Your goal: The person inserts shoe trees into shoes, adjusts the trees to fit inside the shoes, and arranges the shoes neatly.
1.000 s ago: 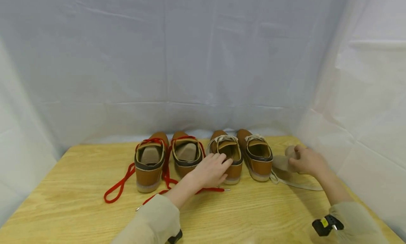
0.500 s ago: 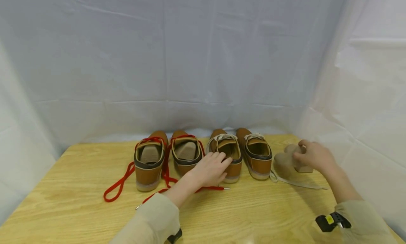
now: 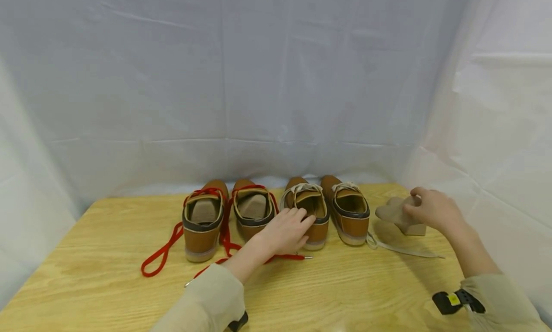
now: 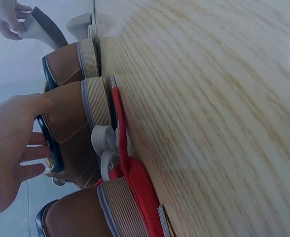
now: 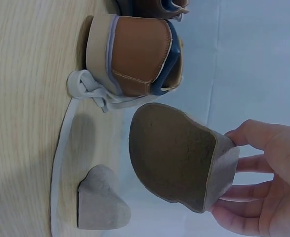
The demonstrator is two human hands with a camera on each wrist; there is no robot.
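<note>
Gripping a tan foam shoe insert (image 3: 394,212) by its thick end, the right hand (image 3: 433,211) holds it lifted off the wooden table (image 3: 108,255), just right of the white-laced pair of brown shoes (image 3: 329,210); a second insert (image 5: 101,205) lies on the table below it. Fingers relaxed and holding nothing, the left hand (image 3: 286,231) rests on the heel of the left white-laced shoe (image 3: 308,212). Beside it stands a red-laced pair (image 3: 226,214) with inserts inside, red laces (image 3: 161,250) trailing over the table. A white lace (image 3: 405,249) runs under the raised insert
</note>
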